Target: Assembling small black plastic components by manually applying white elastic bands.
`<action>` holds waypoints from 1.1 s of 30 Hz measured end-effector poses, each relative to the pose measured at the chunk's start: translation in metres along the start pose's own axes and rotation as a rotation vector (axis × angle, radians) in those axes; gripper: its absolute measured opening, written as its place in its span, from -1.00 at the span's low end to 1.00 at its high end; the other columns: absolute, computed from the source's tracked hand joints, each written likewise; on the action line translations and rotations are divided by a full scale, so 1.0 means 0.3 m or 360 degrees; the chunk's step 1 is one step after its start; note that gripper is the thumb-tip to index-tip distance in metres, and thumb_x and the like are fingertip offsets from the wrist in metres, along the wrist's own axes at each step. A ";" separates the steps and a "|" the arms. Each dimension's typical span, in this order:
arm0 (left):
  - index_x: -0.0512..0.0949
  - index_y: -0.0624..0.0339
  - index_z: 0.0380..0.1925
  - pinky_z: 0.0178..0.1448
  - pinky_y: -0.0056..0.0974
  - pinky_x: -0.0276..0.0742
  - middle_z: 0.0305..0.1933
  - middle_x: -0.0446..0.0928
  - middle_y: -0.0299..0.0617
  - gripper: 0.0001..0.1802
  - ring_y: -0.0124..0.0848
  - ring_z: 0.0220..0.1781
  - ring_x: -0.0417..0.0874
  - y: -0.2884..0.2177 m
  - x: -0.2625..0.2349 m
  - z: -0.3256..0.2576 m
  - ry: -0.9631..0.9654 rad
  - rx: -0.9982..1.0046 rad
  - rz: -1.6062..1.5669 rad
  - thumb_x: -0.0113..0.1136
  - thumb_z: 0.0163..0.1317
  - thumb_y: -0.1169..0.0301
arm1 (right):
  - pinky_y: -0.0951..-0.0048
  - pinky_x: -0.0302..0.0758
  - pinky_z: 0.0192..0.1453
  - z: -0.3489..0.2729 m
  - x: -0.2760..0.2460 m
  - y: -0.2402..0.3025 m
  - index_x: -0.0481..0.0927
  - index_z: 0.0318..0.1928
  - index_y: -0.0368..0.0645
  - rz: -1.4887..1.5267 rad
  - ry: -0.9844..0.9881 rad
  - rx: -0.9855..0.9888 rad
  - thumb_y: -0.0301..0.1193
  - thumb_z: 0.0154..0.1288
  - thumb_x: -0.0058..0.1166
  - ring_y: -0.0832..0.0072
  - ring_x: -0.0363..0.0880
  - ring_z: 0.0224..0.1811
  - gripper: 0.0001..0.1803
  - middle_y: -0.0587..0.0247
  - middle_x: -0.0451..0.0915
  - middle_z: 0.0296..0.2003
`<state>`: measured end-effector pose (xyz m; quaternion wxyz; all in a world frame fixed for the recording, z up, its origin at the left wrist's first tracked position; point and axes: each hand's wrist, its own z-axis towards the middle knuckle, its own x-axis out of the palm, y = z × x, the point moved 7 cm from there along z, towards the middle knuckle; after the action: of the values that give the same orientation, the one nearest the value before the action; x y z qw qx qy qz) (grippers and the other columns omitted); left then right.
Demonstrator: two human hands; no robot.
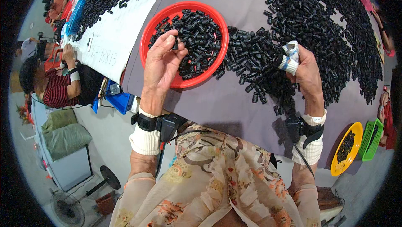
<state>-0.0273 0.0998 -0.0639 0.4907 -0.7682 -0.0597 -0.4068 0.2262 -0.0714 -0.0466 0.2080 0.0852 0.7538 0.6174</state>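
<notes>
a small black part (176,44) is pinched in the left hand (163,61) over the red bowl (147,38); the loose pile (255,59) lies at nine o'clock of the right hand (307,74), whose taped fingers (291,57) are curled there, grip unclear.

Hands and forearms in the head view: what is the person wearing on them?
Left hand is bare; right hand has white tape with a blue stripe on its fingers. Each wrist carries a black strapped device with a black cable, over a cream ribbed cuff. Sheer floral sleeves in peach and beige cover the arms.
</notes>
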 end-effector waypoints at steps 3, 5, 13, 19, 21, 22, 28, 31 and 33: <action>0.45 0.34 -0.20 -0.21 -0.33 0.46 -0.39 0.45 -0.18 -0.80 -0.44 -0.33 0.49 -0.009 -0.037 0.001 -0.0059 0.0019 0.0082 0.04 0.21 0.47 | 0.68 0.10 -0.74 -0.003 -0.002 0.000 0.50 -0.37 -0.15 -0.0037 -0.0035 0.0021 -0.46 0.04 0.12 0.79 0.21 -0.77 -0.89 0.53 0.33 -0.71; 0.45 0.33 -0.20 -0.21 -0.32 0.46 -0.40 0.45 -0.19 -0.80 -0.44 -0.34 0.49 0.007 -0.032 0.006 -0.0031 0.0002 0.0060 0.05 0.21 0.45 | 0.68 0.10 -0.74 -0.009 -0.003 0.000 0.50 -0.38 -0.15 -0.0014 -0.0040 0.0051 -0.45 0.04 0.12 0.79 0.21 -0.77 -0.89 0.53 0.32 -0.71; 0.47 0.31 -0.19 -0.30 -0.36 0.44 -0.39 0.47 -0.21 -0.76 -0.42 -0.36 0.47 0.036 -0.028 0.000 -0.0008 -0.0074 0.0074 0.07 0.21 0.37 | 0.70 0.10 -0.74 -0.013 0.017 -0.024 0.48 -0.39 -0.14 0.0044 0.0025 0.0027 -0.42 0.04 0.15 0.79 0.19 -0.77 -0.86 0.56 0.31 -0.70; 0.48 0.32 -0.19 -0.34 -0.42 0.47 -0.36 0.48 -0.20 -0.77 -0.45 -0.39 0.47 0.067 0.016 -0.007 -0.0049 -0.0145 0.0085 0.05 0.23 0.39 | 0.67 0.14 -0.65 -0.018 0.062 -0.007 0.50 -0.35 -0.16 0.0022 0.0087 0.0122 -0.48 0.01 0.16 0.81 0.21 -0.68 -0.85 0.55 0.36 -0.64; 0.48 0.33 -0.20 -0.33 -0.42 0.49 -0.35 0.49 -0.19 -0.78 -0.45 -0.35 0.50 0.070 0.035 -0.003 0.0003 -0.0140 0.0098 0.04 0.24 0.41 | 0.67 0.15 -0.62 -0.012 0.085 0.017 0.50 -0.35 -0.16 -0.0044 0.0095 0.0063 -0.49 0.01 0.16 0.82 0.21 -0.65 -0.84 0.55 0.38 -0.61; 0.48 0.33 -0.20 -0.33 -0.42 0.49 -0.35 0.49 -0.19 -0.78 -0.45 -0.35 0.50 0.068 0.041 -0.001 0.0006 -0.0147 0.0097 0.04 0.24 0.41 | 0.67 0.16 -0.60 -0.008 0.092 0.034 0.50 -0.34 -0.17 -0.0112 0.0106 0.0003 -0.50 0.00 0.16 0.82 0.21 -0.62 -0.84 0.55 0.40 -0.59; 0.54 0.30 -0.21 -0.10 -0.46 0.42 -0.26 0.55 -0.22 -0.80 -0.52 -0.23 0.53 -0.007 0.059 -0.014 -0.0112 0.0288 0.1327 0.12 0.16 0.47 | 0.71 0.09 -0.68 0.000 0.032 0.025 0.51 -0.29 -0.15 0.0065 0.0062 -0.0014 -0.44 0.04 0.17 0.83 0.18 -0.70 -0.81 0.59 0.34 -0.65; 0.59 0.25 -0.30 -0.22 -0.50 0.41 -0.34 0.55 -0.35 -0.86 -0.63 -0.33 0.48 0.089 0.149 -0.045 0.0164 0.0082 0.1388 0.15 0.10 0.53 | 0.71 0.08 -0.73 -0.016 -0.028 -0.007 0.51 -0.31 -0.14 0.0081 -0.0078 0.0017 -0.44 0.05 0.13 0.80 0.18 -0.76 -0.84 0.57 0.31 -0.69; 0.58 0.27 -0.36 -0.25 -0.45 0.41 -0.39 0.54 -0.31 -0.88 -0.58 -0.37 0.49 0.192 0.195 -0.064 0.0394 0.0016 0.1649 0.17 0.08 0.50 | 0.71 0.08 -0.73 -0.027 -0.052 -0.034 0.51 -0.32 -0.14 0.0070 -0.0103 0.0048 -0.43 0.05 0.14 0.80 0.18 -0.76 -0.85 0.57 0.31 -0.69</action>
<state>0.0288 0.0369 -0.0608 0.6344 -0.6409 0.3840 -0.1985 0.2382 -0.0871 -0.0521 0.2173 0.1249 0.7540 0.6072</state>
